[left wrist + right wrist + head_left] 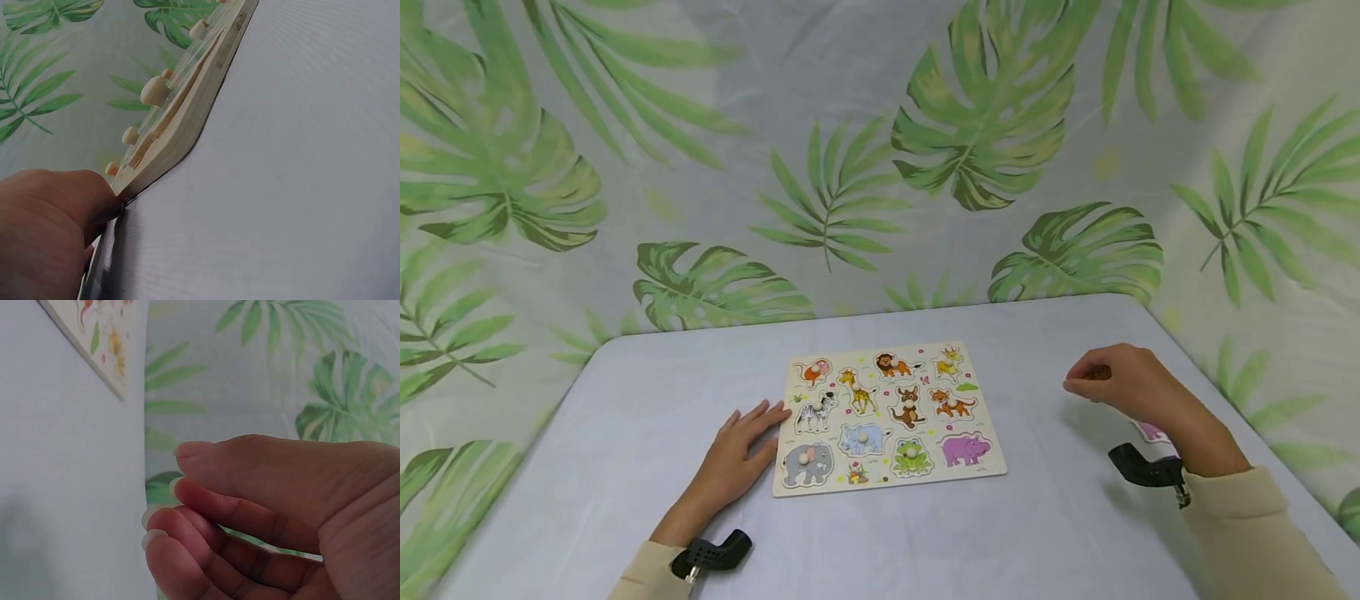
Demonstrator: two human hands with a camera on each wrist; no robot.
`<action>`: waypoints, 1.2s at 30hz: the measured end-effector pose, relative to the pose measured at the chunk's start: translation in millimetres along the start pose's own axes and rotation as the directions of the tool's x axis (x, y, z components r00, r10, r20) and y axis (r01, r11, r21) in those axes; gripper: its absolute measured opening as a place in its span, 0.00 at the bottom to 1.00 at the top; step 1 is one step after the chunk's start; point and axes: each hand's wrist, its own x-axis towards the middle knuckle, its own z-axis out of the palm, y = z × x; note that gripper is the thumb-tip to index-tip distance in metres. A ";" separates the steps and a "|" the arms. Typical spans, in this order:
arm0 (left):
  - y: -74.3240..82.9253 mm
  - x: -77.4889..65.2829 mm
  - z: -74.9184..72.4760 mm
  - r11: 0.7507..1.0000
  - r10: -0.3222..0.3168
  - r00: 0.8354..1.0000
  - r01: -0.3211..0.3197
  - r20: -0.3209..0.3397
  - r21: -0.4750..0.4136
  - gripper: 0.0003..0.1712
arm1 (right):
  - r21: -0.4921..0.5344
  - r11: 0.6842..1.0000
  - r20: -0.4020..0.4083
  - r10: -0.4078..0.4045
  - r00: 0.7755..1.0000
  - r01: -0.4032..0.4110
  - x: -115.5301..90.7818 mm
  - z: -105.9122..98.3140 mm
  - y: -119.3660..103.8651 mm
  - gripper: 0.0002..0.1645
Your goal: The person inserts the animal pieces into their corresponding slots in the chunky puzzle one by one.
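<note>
A wooden animal puzzle board (883,421) lies flat on the white table, with knobs standing up on several pieces. The grey elephant (807,464) and the green frog (912,457) carry knobs; on the purple hippo (966,448) none shows. My left hand (741,446) rests at the board's left side, fingertips on its edge, and in the left wrist view the thumb (103,197) touches the wooden side. Right of the board my right hand (1123,379) is raised over the table, fingers loosely curled. Nothing shows between its thumb (250,462) and fingers.
A pink piece (1152,432) lies on the table at the right, mostly hidden by my right forearm. Black wrist cameras (1150,468) sit at both wrists. Behind the table's far edge hangs a leaf-patterned cloth (850,283).
</note>
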 end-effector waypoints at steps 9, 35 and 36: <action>0.5 -1.5 -0.6 1.000 0.021 0.999 -0.021 -0.025 0.008 0.24 | -0.002 1.000 -0.021 -0.021 1.000 0.021 -4.5 -10.5 11.2 0.12; -0.6 -0.4 -0.2 1.000 -0.004 1.000 0.004 -0.007 0.004 0.24 | -0.082 0.996 -0.034 -0.024 0.999 0.021 -24.4 -22.0 57.4 0.13; -1.1 -0.2 0.0 1.000 0.002 1.000 -0.002 -0.010 0.005 0.24 | -0.081 0.997 -0.030 -0.018 0.999 0.016 -25.7 -22.3 59.5 0.14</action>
